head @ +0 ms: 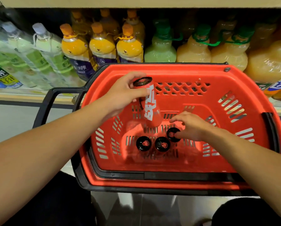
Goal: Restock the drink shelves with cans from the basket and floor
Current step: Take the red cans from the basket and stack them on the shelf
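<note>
A red plastic basket [234,160] with black handles sits on the floor below me. My left hand [120,93] grips a tall red can [150,105] with white lettering near its black top, lifted and tilted above the basket floor. Three more red cans stand upright inside: one [143,143] at the left, one [162,144] in the middle, one [172,134] at the right. My right hand [191,126] reaches down onto the right can, fingers curled around its top edge.
Beyond the basket, a low shelf [30,95] holds large bottles: clear green-labelled ones [43,53] at the left, orange-capped yellow ones [102,44] in the middle, green-capped pale juice [193,49] at the right. An upper shelf board [136,2] overhangs. My dark-clad knees flank the basket.
</note>
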Demonstrator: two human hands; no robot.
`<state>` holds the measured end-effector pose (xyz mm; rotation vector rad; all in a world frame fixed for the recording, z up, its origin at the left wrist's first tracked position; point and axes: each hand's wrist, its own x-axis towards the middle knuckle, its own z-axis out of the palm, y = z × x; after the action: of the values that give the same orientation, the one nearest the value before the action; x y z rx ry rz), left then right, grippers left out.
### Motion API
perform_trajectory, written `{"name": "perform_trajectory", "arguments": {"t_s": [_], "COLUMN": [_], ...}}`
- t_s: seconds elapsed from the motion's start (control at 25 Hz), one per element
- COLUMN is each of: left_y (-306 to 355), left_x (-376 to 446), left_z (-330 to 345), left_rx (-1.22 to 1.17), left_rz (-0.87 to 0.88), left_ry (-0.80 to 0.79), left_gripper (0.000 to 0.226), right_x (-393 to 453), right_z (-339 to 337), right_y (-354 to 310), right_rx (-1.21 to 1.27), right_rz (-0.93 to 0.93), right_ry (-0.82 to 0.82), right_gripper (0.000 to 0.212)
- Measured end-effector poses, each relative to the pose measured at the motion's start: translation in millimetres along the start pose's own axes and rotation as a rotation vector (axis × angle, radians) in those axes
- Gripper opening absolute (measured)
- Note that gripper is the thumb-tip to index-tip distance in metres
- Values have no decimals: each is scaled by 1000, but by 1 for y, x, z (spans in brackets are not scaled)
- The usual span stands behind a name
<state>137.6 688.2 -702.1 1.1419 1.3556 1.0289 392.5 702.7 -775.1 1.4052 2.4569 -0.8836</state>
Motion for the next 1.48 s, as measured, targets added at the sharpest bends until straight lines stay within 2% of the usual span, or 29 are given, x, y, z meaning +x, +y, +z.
{"name": "perform_trajectory", "arguments": {"t_s": [0.12,0.24,0.32,0.44,0.52,0.6,0.76,0.88,1.04,1.24,1.36,1.48], "left_y": [-1,0,1,2,3,3,3,8,27,64,83,106], "left_x": [3,5,6,7,7,7,8,8,10,7,3,-2], "left_z": [7,10,8,2,0,-1,-2,0,-13,-32,-48,-64], "left_rx": [-148,-268,-292,-284,-298,-302,-327,-363,-419,-559,-525,-539], "left_rz": [-57,-92,-111,-115,-113,-114,-126,-109,0,133,193,225], "left_ry": [-39,-45,-65,-68,-68,-51,22,77,120,195,243,262], "left_gripper": [40,26,23,27,27,25,26,29,27,26,30,22], "right_x": [1,4,6,9,9,7,-4,-8,-12,-12,-12,-14], "right_z": [19,25,29,29,19,6,-19,-34,-56,-93,-123,-162], "right_y": [-2,-3,-2,-1,0,3,2,-5,-32,-75,-101,-130], "right_rx": [-100,-158,-170,-202,-177,-36,366,522,655,1011,1072,1023], "right_rz": [-71,-41,-41,-67,-59,-30,56,22,-68,-129,-196,-303], "right_ry": [-88,-115,-99,-59,-1,90,299,395,587,774,851,864], "right_gripper": [38,60,64,55,41,35,56,53,49,48,46,47]}}
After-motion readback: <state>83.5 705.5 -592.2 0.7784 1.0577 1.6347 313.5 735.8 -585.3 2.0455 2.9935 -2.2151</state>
